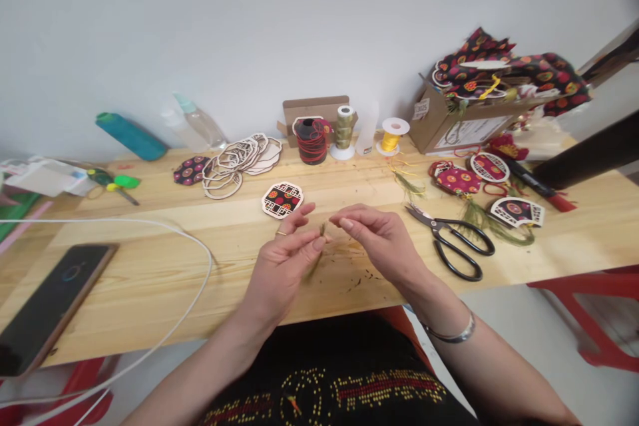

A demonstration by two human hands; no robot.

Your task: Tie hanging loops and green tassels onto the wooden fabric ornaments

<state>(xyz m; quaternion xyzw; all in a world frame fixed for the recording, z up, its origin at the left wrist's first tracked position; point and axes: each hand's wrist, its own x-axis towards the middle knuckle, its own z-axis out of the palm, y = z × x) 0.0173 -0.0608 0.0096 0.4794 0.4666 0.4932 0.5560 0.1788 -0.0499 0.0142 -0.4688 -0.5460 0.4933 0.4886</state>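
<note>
Over the table's front part, my left hand (284, 266) pinches a small bundle of olive-green thread (314, 263) between thumb and forefinger. Strands hang below those fingers and a short tuft sticks up above them. Just to its right, my right hand (387, 239) is closed in a pinch close to the tuft; whatever its fingertips hold is too fine to make out. Beyond my left hand lies an octagonal wooden-framed patterned piece (282, 200). Black-handled scissors (452, 239) rest to the right of my right hand, blades partly apart.
Behind stand a dark red thread spool (312, 143), an olive thread spool (344, 130) and a yellow thread spool (392, 138). Wooden frames (234, 163) are piled back left. A phone (54, 303) and white cable (202, 279) lie left. A cardboard box (439, 120) stands back right.
</note>
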